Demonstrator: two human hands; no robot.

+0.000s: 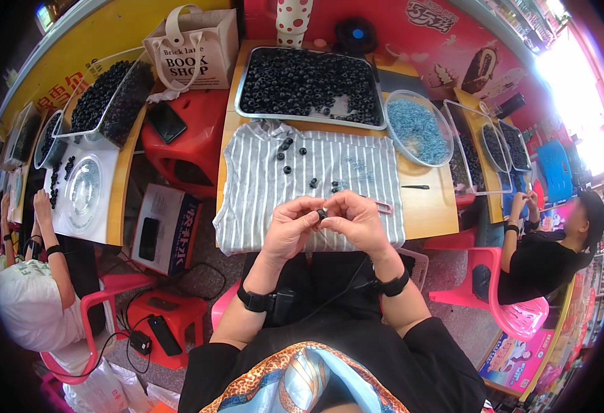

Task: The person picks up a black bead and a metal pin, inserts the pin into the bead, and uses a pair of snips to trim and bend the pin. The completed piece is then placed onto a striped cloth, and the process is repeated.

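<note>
My left hand (293,226) and my right hand (354,221) meet over the near edge of a grey-and-white striped cloth (253,199). Between their pinched fingertips is a small black round part (322,214), mostly covered by the fingers. Several loose black parts (288,169) lie on the cloth beyond my hands, near a scatter of tiny clear-blue pieces (360,166). By my right hand, a thin pinkish-red tool (384,207) rests at the cloth's right side; its kind is unclear.
Behind the cloth stands a metal tray (309,122) heaped with black parts. A clear bowl (446,160) of blue pieces is right of it, with a slim black tool (415,186) nearer. Co-workers (546,251) sit at both sides. Red stools (167,320) and cables are at left.
</note>
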